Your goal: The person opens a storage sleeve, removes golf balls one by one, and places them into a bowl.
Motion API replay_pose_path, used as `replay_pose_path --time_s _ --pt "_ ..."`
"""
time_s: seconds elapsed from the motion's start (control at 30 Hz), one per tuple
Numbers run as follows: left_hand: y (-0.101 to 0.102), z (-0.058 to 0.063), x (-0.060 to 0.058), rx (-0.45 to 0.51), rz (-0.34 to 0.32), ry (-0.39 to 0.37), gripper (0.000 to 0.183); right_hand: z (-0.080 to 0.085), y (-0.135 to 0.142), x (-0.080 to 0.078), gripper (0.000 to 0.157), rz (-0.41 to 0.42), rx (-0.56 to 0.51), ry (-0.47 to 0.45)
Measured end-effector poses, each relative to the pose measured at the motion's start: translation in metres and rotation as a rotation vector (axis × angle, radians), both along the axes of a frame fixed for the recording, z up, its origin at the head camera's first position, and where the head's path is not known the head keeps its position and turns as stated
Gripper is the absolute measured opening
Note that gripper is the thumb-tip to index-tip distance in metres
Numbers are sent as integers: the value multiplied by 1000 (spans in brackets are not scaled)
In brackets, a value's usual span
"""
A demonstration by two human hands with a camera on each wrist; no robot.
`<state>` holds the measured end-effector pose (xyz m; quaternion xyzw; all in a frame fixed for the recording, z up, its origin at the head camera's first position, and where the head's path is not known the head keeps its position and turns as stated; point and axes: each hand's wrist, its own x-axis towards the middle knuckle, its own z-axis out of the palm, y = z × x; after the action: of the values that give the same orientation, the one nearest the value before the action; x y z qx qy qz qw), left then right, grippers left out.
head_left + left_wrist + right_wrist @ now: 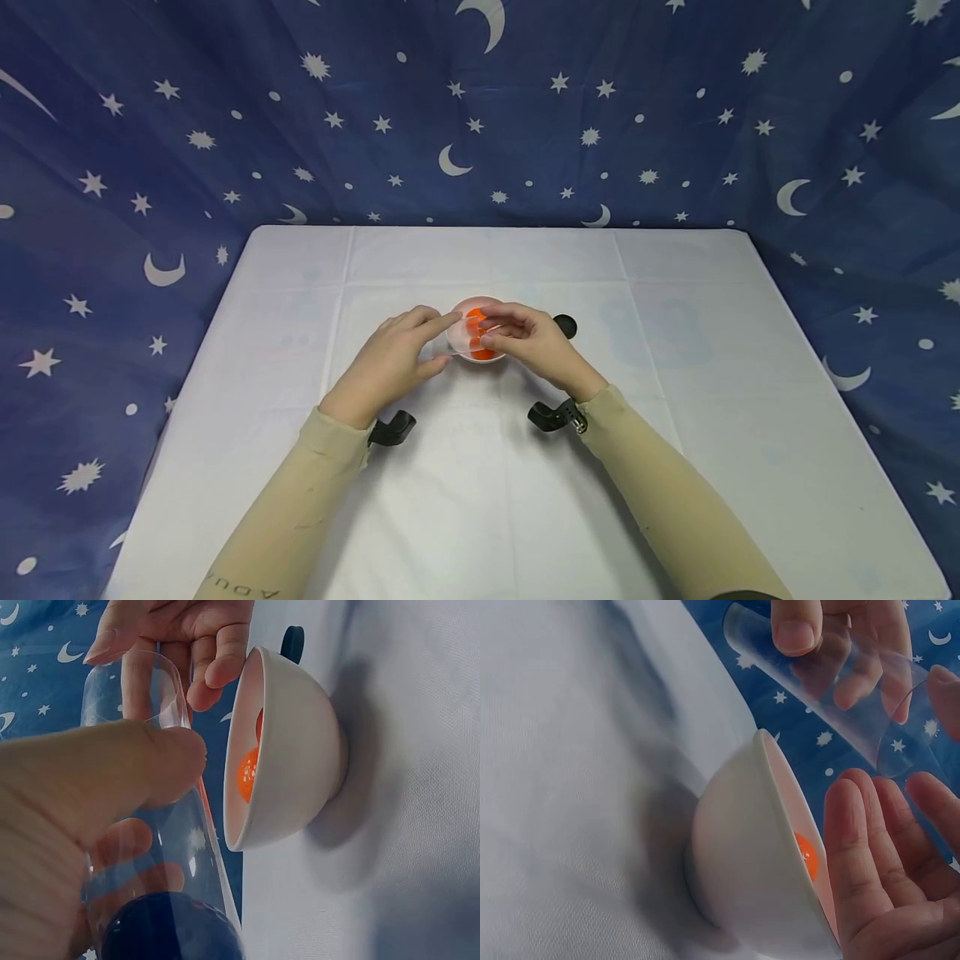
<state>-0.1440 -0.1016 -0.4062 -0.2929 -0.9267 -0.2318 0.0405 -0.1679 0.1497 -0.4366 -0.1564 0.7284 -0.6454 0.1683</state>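
My left hand (393,358) grips a clear plastic tube-like cup (165,847), tilted on its side above the bowl. Its thumb lies along one side and the fingers show through the clear wall. My right hand (536,342) is at the cup's mouth, thumb right at the rim and the other fingers loosely extended beside it. Under both hands stands a bowl (300,750), white outside and pink inside. Several shiny orange balls (248,776) show in it, partly hidden by the bowl's wall in the wrist views.
A dark round object (565,326) stands just right of the bowl, partly behind my right hand. The bowl is near the middle of a white-covered table (465,500). A blue curtain (525,158) with moons and stars hangs behind and at the sides.
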Motion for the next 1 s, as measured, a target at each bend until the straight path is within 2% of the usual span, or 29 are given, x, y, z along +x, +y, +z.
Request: replay_pose_path --time_s 0.27,0.43,0.77,1.0 --pt "1 2 -2 -32 -12 35 62 -3 -2 -1 53 11 -38 0" --pt "3 6 -5 -85 -8 85 60 -3 -3 -2 50 -8 -14 -16" --pt "5 14 -10 -141 -14 184 59 20 -8 6 49 -7 -5 -23" --pt "5 15 -12 -139 -20 213 60 0 -7 -4 49 5 -73 -17"
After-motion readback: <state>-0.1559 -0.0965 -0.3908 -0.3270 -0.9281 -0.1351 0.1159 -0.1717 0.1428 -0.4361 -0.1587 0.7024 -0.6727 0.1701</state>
